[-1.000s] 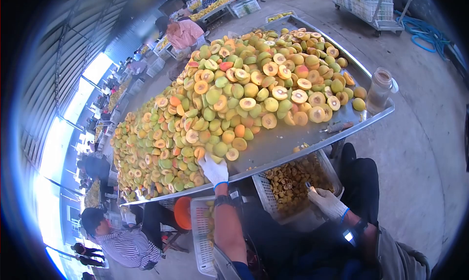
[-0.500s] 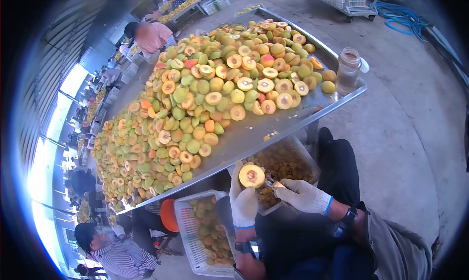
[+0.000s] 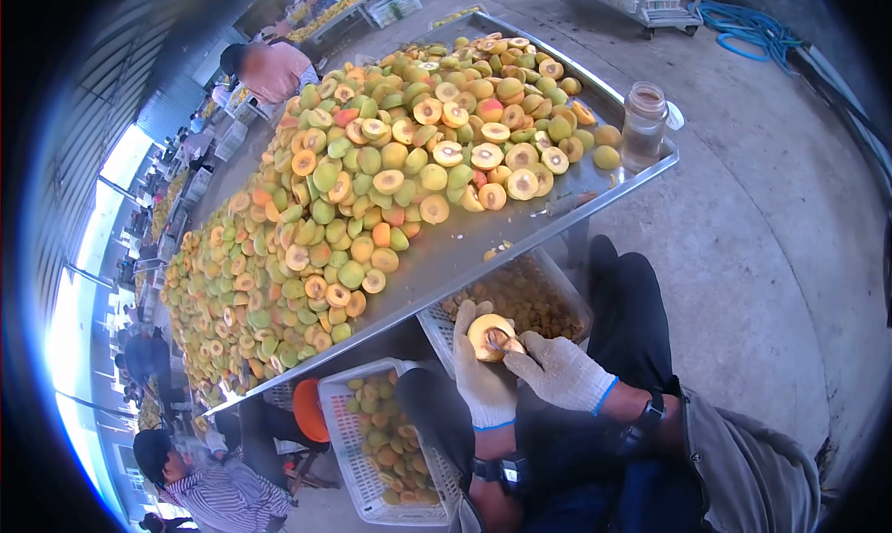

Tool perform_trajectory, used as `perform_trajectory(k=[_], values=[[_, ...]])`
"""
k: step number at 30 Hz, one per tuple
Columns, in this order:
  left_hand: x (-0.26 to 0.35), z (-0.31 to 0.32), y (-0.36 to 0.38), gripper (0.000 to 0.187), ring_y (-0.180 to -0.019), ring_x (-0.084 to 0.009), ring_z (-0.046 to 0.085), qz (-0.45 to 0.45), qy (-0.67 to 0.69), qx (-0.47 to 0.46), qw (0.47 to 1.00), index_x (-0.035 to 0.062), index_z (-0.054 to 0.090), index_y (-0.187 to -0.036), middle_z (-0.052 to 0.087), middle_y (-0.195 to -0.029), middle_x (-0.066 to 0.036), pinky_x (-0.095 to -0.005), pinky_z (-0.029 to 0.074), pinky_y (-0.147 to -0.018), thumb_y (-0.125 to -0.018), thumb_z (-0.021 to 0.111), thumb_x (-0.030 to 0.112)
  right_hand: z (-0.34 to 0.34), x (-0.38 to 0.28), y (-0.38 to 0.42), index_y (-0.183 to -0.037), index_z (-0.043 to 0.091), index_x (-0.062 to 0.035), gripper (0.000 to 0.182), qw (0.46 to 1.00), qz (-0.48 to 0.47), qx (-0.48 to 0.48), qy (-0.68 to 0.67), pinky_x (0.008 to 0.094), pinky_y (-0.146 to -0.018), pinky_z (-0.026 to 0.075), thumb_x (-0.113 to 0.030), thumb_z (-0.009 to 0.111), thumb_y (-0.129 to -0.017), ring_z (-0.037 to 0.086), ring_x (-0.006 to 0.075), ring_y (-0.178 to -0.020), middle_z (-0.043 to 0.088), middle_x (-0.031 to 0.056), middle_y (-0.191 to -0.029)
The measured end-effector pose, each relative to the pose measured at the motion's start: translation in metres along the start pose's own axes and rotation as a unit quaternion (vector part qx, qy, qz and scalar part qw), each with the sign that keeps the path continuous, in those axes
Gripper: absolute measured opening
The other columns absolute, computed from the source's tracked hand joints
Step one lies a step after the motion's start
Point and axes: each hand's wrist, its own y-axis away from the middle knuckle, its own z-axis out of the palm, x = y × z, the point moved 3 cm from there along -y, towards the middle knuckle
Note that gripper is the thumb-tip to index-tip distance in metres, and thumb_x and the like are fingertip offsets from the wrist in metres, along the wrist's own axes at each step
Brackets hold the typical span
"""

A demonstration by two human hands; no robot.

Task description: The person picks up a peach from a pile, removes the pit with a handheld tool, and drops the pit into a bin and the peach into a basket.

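Note:
My left hand (image 3: 482,381), in a white knit glove, is closed round a halved yellow peach (image 3: 482,340) with its cut face up. My right hand (image 3: 564,376), gloved the same way, pinches a small pitting tool (image 3: 502,339) with a curved metal end. That curved end sits at the pit cavity in the middle of the peach half; my fingers hide most of its handle. Right below both hands is a plastic crate (image 3: 574,294) with brown pits and scraps in it.
A metal table (image 3: 437,273) bears a big heap of peach halves (image 3: 372,171). A clear jar (image 3: 643,129) stands at its right corner. Left of my knees is a white crate (image 3: 346,459) of halves, beside an orange bucket (image 3: 310,410). Co-workers (image 3: 218,486) sit along the left.
My right hand has brought the tool from beside the peach half onto its centre. The left hand has tilted the half and shifted slightly right. The whole view has moved a little.

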Motion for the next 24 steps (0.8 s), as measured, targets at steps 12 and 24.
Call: perform_trajectory(k=[12, 24], values=[[0.000, 0.013, 0.008, 0.045, -0.093, -0.0277, 0.065, 0.039, -0.021, 0.152, 0.987, 0.0032, 0.062, -0.122, 0.066, -0.105, -0.015, -0.0386, 0.056, -0.082, -0.107, 0.048, 0.043, 0.013, -0.013, 0.004, -0.112, 0.060, 0.0002, 0.040, 0.999, 0.033, 0.015, 0.011, 0.0591, -0.069, 0.049, -0.038, 0.052, -0.108, 0.067, 0.0507, -0.077, 0.068, 0.0301, -0.082], [0.008, 0.017, 0.010, 0.047, -0.088, -0.0287, 0.064, 0.029, -0.055, 0.168, 0.984, 0.0035, 0.063, -0.111, 0.065, -0.097, -0.015, -0.0408, 0.056, -0.082, -0.108, 0.046, 0.047, 0.031, -0.005, 0.009, -0.112, 0.060, 0.0028, 0.040, 0.996, -0.028, 0.054, 0.065, 0.0537, -0.058, 0.050, -0.036, 0.052, -0.107, 0.065, 0.0432, -0.061, 0.066, 0.0225, -0.071]])
